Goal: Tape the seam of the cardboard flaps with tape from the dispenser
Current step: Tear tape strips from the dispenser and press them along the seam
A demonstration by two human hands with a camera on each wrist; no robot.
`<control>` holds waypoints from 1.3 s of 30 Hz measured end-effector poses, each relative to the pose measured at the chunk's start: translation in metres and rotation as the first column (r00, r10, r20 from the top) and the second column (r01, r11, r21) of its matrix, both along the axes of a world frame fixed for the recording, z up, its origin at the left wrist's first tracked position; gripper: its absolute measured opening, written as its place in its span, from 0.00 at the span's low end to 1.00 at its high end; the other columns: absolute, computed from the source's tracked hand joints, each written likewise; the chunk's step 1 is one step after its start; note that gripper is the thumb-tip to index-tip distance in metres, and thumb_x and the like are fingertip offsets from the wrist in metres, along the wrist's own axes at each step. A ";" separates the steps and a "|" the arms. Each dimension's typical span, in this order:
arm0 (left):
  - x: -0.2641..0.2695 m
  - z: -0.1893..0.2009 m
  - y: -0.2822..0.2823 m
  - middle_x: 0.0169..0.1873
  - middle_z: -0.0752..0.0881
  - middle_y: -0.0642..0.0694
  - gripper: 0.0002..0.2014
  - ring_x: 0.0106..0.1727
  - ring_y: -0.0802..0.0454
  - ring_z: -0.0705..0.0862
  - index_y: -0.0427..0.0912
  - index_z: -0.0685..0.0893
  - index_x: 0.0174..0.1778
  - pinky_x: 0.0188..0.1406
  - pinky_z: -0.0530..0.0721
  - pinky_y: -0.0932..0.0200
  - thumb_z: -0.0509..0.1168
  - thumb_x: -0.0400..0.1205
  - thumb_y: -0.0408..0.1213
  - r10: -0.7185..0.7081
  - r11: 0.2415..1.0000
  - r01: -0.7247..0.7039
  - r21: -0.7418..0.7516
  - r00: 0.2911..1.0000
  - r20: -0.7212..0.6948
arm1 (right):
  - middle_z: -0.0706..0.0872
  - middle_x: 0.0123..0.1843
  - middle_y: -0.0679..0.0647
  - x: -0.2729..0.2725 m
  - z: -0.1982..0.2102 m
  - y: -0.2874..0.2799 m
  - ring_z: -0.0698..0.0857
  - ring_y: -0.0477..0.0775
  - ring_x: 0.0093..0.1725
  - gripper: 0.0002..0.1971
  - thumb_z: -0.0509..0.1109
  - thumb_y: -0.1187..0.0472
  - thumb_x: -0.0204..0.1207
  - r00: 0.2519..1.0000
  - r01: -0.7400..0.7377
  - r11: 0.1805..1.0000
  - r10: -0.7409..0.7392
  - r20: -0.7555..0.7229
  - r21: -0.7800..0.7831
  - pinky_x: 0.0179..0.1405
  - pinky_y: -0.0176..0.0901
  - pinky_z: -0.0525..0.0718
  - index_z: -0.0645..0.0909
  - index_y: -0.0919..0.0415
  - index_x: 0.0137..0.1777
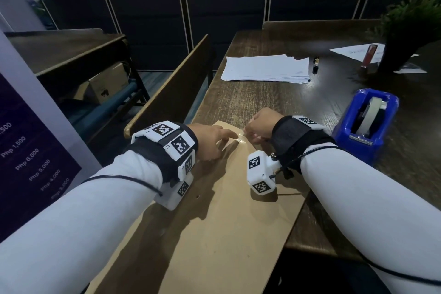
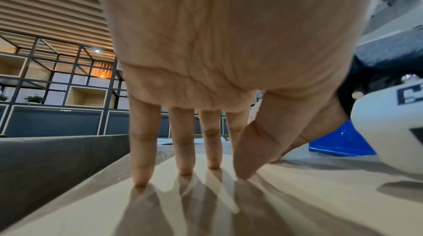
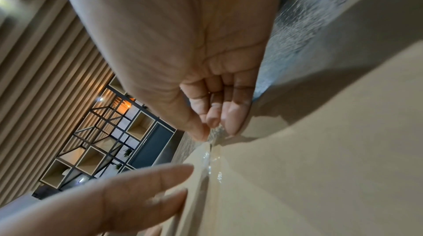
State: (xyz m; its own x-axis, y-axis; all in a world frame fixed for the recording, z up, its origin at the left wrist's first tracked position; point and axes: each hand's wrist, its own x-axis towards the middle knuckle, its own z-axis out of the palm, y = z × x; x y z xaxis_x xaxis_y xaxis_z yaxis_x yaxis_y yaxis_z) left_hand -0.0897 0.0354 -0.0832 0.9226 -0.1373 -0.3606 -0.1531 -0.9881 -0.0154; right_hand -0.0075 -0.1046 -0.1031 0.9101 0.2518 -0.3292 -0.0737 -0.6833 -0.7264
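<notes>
A flat brown cardboard sheet (image 1: 214, 222) lies on the dark wooden table (image 1: 257, 100). A short strip of clear tape (image 1: 239, 140) glints near its far edge. My left hand (image 1: 214, 138) presses straight fingers (image 2: 142, 176) down on the cardboard, the index finger touching the tape's near end. My right hand (image 1: 253, 130) pinches the tape's far end between thumb and fingers (image 3: 231, 122). In the right wrist view the tape (image 3: 210, 160) runs along the seam between the flaps. The blue tape dispenser (image 1: 367, 122) stands at the right, apart from both hands.
A stack of white papers (image 1: 266, 68) and a marker (image 1: 316, 64) lie further back on the table. A potted plant (image 1: 403, 38) and a red tube (image 1: 367, 56) sit at the back right. A wooden seat back (image 1: 171, 86) borders the table's left edge.
</notes>
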 end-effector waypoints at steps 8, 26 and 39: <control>0.002 0.003 -0.011 0.68 0.72 0.48 0.30 0.56 0.50 0.77 0.63 0.56 0.82 0.52 0.79 0.57 0.55 0.84 0.38 -0.060 0.993 0.056 0.107 0.998 0.032 | 0.82 0.31 0.59 0.001 -0.003 0.003 0.80 0.52 0.25 0.05 0.67 0.68 0.76 1.000 0.026 1.000 -0.025 0.014 -0.012 0.24 0.37 0.78 0.80 0.66 0.39; 0.003 0.006 -0.020 0.72 0.69 0.49 0.29 0.64 0.43 0.77 0.67 0.58 0.80 0.53 0.77 0.55 0.57 0.84 0.44 -0.067 0.975 0.064 0.214 0.998 0.008 | 0.82 0.29 0.58 0.003 -0.007 0.007 0.79 0.53 0.24 0.05 0.69 0.66 0.76 0.995 0.042 0.996 -0.034 0.096 -0.078 0.27 0.40 0.80 0.83 0.68 0.43; 0.001 0.008 -0.027 0.76 0.65 0.49 0.31 0.68 0.42 0.74 0.65 0.54 0.81 0.59 0.76 0.54 0.59 0.85 0.42 -0.052 0.960 0.055 0.274 0.998 -0.020 | 0.85 0.37 0.61 0.006 -0.003 0.008 0.84 0.58 0.37 0.14 0.81 0.59 0.68 0.999 0.023 0.993 -0.019 0.028 -0.115 0.53 0.55 0.88 0.77 0.63 0.35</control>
State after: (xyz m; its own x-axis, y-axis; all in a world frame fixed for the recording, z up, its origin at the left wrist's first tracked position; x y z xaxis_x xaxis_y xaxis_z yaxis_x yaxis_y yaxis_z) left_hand -0.0885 0.0085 -0.0748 0.9118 -0.0808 -0.4026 -0.2078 -0.9364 -0.2827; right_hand -0.0017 -0.0961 -0.1058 0.9237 0.1942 -0.3303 -0.0705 -0.7612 -0.6447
